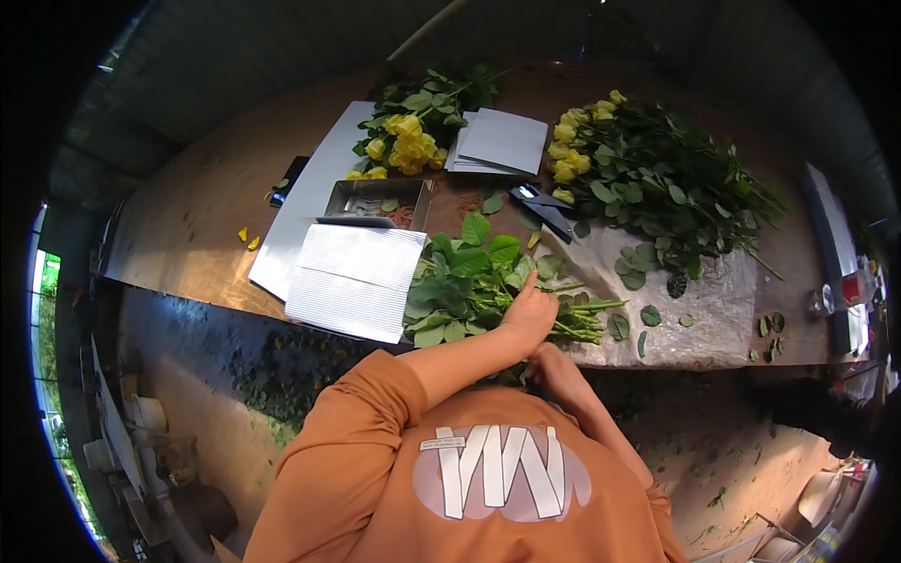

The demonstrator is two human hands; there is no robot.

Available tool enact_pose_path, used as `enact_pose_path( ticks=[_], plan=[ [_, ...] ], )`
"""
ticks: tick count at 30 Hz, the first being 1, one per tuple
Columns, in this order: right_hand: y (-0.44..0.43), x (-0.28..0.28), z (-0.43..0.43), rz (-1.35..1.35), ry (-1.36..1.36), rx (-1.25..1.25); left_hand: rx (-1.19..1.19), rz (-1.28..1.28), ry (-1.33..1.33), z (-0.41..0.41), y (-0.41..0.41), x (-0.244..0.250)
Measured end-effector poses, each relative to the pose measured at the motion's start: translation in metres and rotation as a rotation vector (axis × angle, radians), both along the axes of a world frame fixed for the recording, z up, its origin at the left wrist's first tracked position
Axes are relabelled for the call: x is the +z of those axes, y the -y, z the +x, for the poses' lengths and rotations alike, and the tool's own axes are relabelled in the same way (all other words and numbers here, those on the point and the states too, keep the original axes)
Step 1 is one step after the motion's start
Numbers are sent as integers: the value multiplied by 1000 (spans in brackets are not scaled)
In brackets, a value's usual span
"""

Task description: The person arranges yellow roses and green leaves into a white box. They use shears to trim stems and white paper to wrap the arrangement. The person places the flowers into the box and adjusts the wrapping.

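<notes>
A bunch of leafy flower stems [457, 281] lies on the table, its cut ends to the right and its heads hidden by a folded sheet of corrugated white cardboard [355, 271]. My left hand [531, 317] rests on the stems, the index finger pointing away from me, the other fingers curled round them. Close below it, at the table's near edge, is my right hand [552, 369], fingers bent; what they hold is hidden. Behind the bunch stands a metal box [429, 204] with rubber bands in it. A dark stapler-like tool [545, 211] lies to its right.
Yellow roses [412, 144] lie at the back beside stacked white cards [503, 141]. More yellow roses [570, 165] lie at the back right. Loose leaves [650, 315] are scattered on plastic sheeting [718, 310]. A plastic bottle [852, 290] is at the far right.
</notes>
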State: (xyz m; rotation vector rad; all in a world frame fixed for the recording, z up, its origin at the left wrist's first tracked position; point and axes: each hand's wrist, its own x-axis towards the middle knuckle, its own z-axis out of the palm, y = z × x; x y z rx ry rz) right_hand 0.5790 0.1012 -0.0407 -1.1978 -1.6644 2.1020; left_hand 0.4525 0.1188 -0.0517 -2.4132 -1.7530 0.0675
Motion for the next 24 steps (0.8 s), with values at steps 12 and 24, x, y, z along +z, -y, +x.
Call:
enact_pose_path(
  ticks=[12,24],
  plan=[
    [-147,117,-26,1726,-249,1021,0,-319,56,-27,10,105],
    [-171,-42,-25,1303,-17,631,81,-193,364,-89,15,221]
  ],
)
